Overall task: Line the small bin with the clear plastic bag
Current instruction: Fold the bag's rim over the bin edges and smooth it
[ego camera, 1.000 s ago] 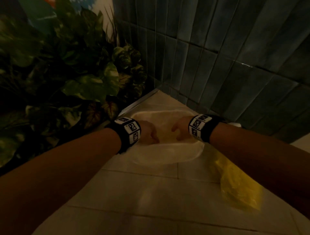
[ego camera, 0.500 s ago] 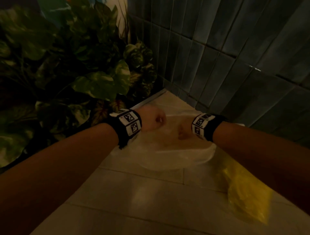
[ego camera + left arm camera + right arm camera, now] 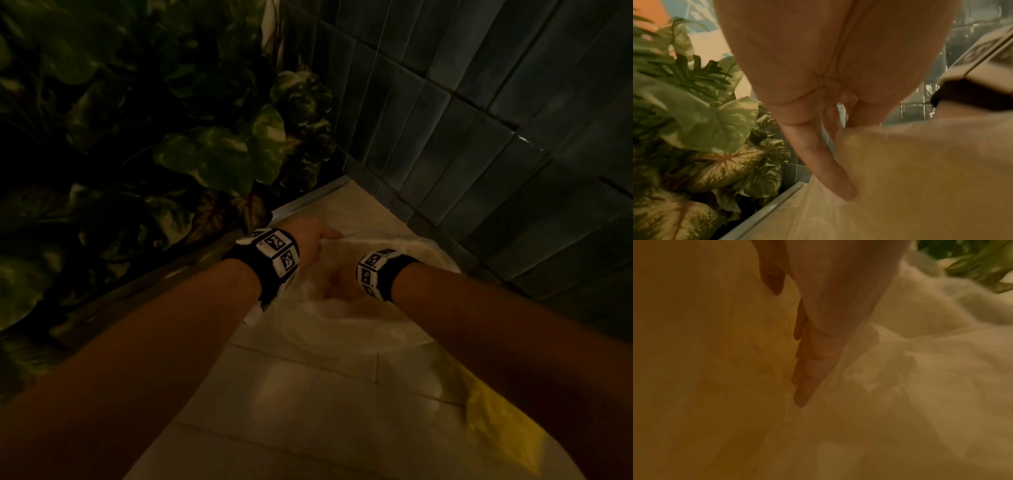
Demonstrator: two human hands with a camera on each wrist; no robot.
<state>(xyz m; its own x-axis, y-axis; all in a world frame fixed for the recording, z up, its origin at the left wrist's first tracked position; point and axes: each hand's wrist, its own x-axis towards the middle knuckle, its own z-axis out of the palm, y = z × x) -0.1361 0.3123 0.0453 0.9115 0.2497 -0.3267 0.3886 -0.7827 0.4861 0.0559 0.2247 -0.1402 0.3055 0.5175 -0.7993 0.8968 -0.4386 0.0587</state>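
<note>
— How far along is the lining?

— About midway, I'd judge. The clear bag [image 3: 342, 308] is already down inside the bin [image 3: 445, 263], which stands on the floor [image 3: 308, 394] in the corner, and its film is draped over the near edge. It looks loose and crumpled, so the bottom needs pressing out and the mouth folding over the rim all round.

— What is the right hand doing?

— The right hand [image 3: 337, 289] is below the rim, inside the bag. In the wrist view its fingers [image 3: 807, 369] are straight and together, flat against the film, pushing rather than gripping.

— And the left hand?

— The left hand [image 3: 310, 240] is at the bag's far-left edge, beside the plant [image 3: 219, 154]. It seems to pinch the film between thumb and forefinger, while one finger [image 3: 826, 162] lies straight against the plastic.

— Anything else nearby?

— A yellow bag [image 3: 496, 428] lies on the floor under the right forearm.
</note>
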